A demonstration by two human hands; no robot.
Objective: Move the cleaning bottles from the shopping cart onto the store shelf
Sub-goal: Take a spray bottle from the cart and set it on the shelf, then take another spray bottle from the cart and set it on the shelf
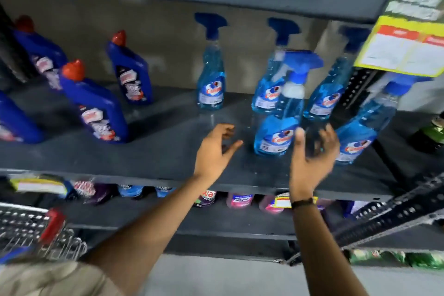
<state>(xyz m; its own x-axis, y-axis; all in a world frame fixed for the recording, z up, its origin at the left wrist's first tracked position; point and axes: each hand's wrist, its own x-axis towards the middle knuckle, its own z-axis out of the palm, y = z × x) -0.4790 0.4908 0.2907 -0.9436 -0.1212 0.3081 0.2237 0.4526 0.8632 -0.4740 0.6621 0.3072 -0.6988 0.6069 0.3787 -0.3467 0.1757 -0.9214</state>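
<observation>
Several light-blue spray bottles stand on the dark grey shelf [153,161]. The front one [278,127] stands upright between my two hands. My left hand [216,151] hovers open just left of it, fingers spread. My right hand [312,158] is open just right of it, thumb near the bottle's side, not gripping. Others stand behind: one [211,84] at centre, one [266,89] behind the front bottle, one [326,96] further right and one [360,134] at the right front. The shopping cart [36,230] shows at the lower left.
Dark-blue bottles with red caps [96,108] stand on the shelf's left part. A yellow price tag [406,48] hangs from the upper shelf at right. A perforated metal upright [396,214] slants at the lower right. Pink and purple bottles [240,199] fill the lower shelf.
</observation>
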